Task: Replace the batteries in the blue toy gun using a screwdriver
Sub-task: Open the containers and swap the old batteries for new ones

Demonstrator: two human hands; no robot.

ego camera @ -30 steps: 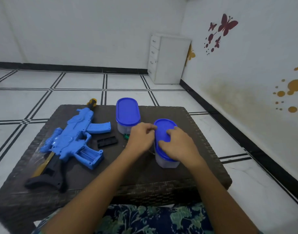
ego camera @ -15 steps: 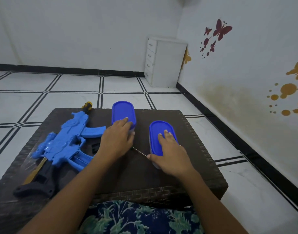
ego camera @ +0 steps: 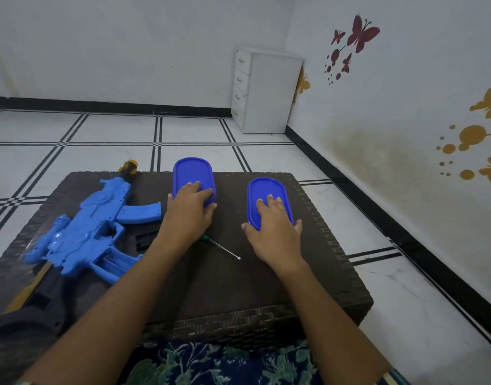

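The blue toy gun [ego camera: 94, 232] lies on the left of the dark wicker table [ego camera: 266, 287], its battery compartment open toward me. Its black battery cover [ego camera: 144, 240] lies beside it. A thin screwdriver [ego camera: 224, 250] with a green handle lies loose between my hands. My left hand [ego camera: 190, 215] grips the left blue-lidded container [ego camera: 192, 172] from above, fingers on the lid, thumb down its side. My right hand [ego camera: 272, 232] clasps the right blue-lidded container [ego camera: 268, 190] the same way, thumb and little finger straddling it.
A white drawer cabinet [ego camera: 266, 93] stands in the far corner on the tiled floor. The wall with butterfly stickers runs along the right. My patterned clothing shows below the table's front edge.
My left hand went from the right container to the left one. My right hand slid the right container away to the right, uncovering the screwdriver on the table.
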